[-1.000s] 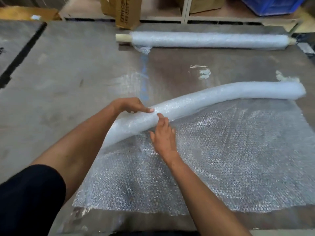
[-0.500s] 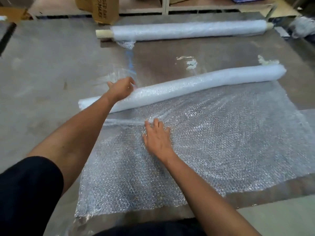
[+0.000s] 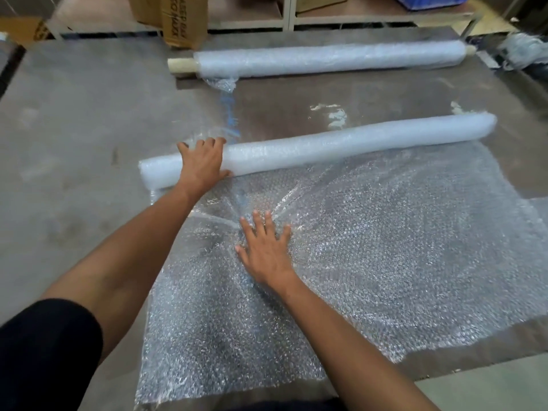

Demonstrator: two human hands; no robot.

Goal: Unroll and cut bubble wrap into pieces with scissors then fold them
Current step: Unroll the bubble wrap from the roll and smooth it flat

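A long white bubble wrap roll (image 3: 355, 146) lies across the middle of the brown table (image 3: 74, 129). Its unrolled sheet (image 3: 385, 247) spreads flat from the roll toward me. My left hand (image 3: 201, 164) rests palm down over the roll near its left end, fingers straight and reaching over the top. My right hand (image 3: 267, 247) presses flat on the sheet, fingers spread, a little below the roll. The sheet wrinkles around my right hand. No scissors are in view.
A second bubble wrap roll (image 3: 326, 59) on a cardboard core lies near the table's far edge. A cardboard box (image 3: 184, 22) stands behind it at the left. Shelving runs along the back. The table's near edge steps in at the lower right.
The roll has straightened and moved away from me, leaving more sheet laid out. My left hand went over the roll's top; my right hand dropped from the roll onto the sheet and spread flat.
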